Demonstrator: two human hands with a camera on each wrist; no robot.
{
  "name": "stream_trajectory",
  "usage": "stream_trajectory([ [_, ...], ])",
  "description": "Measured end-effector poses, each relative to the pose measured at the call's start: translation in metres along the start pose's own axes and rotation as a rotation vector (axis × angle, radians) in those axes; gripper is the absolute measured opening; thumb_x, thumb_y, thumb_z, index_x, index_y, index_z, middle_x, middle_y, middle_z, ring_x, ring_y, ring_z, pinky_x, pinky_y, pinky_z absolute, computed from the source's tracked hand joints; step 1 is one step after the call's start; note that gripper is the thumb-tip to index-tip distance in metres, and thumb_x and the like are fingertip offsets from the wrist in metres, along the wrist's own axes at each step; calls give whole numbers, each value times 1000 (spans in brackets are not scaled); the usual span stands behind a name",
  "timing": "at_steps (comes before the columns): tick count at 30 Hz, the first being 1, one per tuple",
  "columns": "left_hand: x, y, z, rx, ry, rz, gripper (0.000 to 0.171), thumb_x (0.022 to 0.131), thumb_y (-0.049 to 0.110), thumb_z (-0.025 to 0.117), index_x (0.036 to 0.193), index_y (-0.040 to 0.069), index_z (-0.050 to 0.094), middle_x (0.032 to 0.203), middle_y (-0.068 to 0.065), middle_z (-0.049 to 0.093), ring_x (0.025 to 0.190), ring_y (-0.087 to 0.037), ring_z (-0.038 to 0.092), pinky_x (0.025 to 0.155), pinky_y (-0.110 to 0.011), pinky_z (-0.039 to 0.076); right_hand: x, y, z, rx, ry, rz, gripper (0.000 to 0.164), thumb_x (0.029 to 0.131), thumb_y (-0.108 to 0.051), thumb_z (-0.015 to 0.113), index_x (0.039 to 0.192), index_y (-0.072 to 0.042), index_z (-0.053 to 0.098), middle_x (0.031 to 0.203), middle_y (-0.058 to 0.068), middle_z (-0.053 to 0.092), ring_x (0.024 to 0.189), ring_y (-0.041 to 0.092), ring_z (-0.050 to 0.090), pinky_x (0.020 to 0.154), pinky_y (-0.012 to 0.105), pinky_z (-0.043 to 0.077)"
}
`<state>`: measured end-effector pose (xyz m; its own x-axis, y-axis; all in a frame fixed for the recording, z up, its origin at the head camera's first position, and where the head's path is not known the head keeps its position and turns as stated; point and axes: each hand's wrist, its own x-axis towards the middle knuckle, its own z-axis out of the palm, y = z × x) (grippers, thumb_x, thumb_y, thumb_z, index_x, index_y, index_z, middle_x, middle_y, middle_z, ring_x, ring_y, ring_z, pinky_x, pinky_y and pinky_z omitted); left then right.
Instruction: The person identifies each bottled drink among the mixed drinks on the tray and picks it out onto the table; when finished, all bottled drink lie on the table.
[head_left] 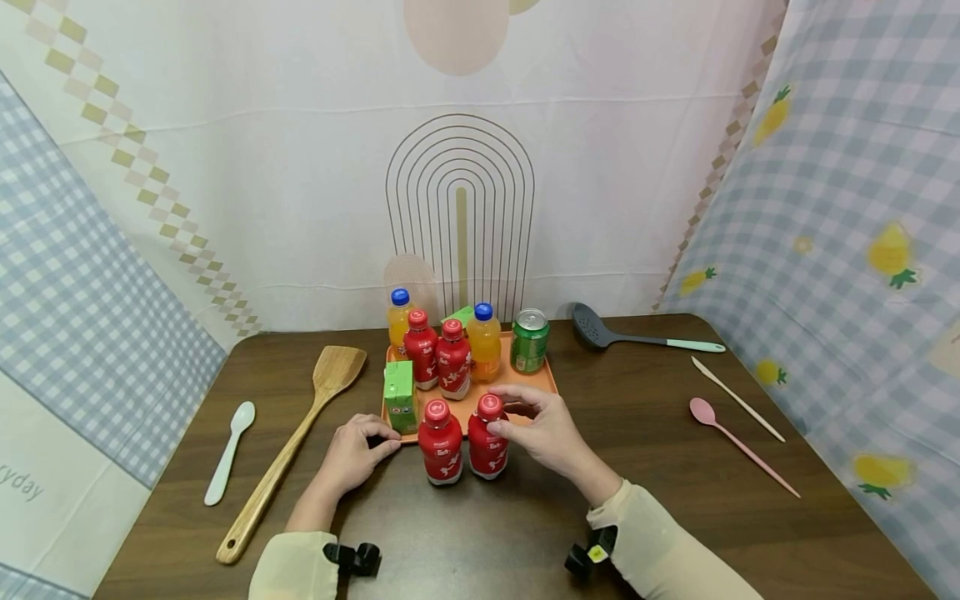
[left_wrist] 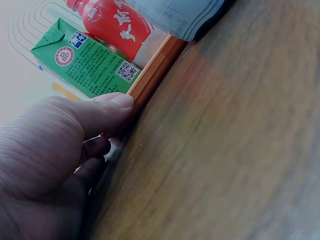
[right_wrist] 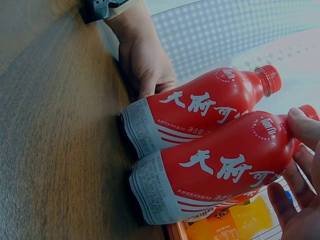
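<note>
My right hand point(head_left: 551, 429) grips a red cola bottle point(head_left: 489, 446) near its neck, with the thumb on the near side. Close to its left stands a second red bottle point(head_left: 441, 446), upright in front of the orange tray point(head_left: 468, 423). At the tray's near left corner my left hand point(head_left: 358, 454) pinches the rim, its thumb on top in the left wrist view. Beside that thumb is a green drink carton point(left_wrist: 82, 62) on the tray. Two more red bottles point(head_left: 422, 350) stand behind, among orange drink bottles point(head_left: 486, 346) with blue caps. A green can point(head_left: 529, 342) occupies the right back corner.
A wooden spatula point(head_left: 300, 433) and a white spoon point(head_left: 228, 454) lie on the left of the brown table point(head_left: 480, 550). On the right are a dark slotted spoon point(head_left: 600, 329), a cream-coloured stick-like utensil point(head_left: 735, 396) and a pink spoon point(head_left: 738, 442). Patterned cloths hang around.
</note>
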<state>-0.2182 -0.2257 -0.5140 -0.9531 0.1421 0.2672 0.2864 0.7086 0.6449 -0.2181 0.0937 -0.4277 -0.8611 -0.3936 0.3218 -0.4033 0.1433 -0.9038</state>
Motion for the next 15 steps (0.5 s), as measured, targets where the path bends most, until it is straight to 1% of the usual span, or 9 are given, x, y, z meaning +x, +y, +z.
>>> stream_trajectory([
  [3, 0, 0, 0, 0, 3, 0, 11, 77, 14, 81, 78, 23, 74, 83, 14, 64, 93, -15, 58, 86, -42, 44, -2, -12, 0, -4, -4, 7, 36, 83, -4, 74, 118, -4, 65, 109, 6, 69, 100, 18, 63, 92, 50, 47],
  [7, 0, -1, 1, 1, 5, 3, 11, 77, 14, 81, 78, 23, 75, 83, 14, 64, 92, -15, 58, 85, -41, 44, -2, -11, -1, 7, -10, 9, 38, 83, -5, 75, 119, -3, 64, 110, 5, 68, 101, 20, 62, 92, 47, 47],
  [11, 0, -2, 1, 0, 8, 4, 11, 77, 14, 81, 78, 23, 74, 83, 15, 64, 92, -15, 58, 85, -41, 44, -1, -11, 0, 25, -16, 5, 38, 82, -5, 75, 119, -3, 64, 111, 6, 68, 103, 21, 62, 94, 52, 45],
  [15, 0, -3, 2, -1, 10, 4, 12, 77, 15, 81, 78, 25, 74, 83, 15, 64, 92, -14, 58, 85, -41, 44, -2, -11, -1, 14, -16, -2, 38, 82, -6, 75, 119, -2, 64, 111, 6, 68, 103, 21, 62, 94, 54, 45],
])
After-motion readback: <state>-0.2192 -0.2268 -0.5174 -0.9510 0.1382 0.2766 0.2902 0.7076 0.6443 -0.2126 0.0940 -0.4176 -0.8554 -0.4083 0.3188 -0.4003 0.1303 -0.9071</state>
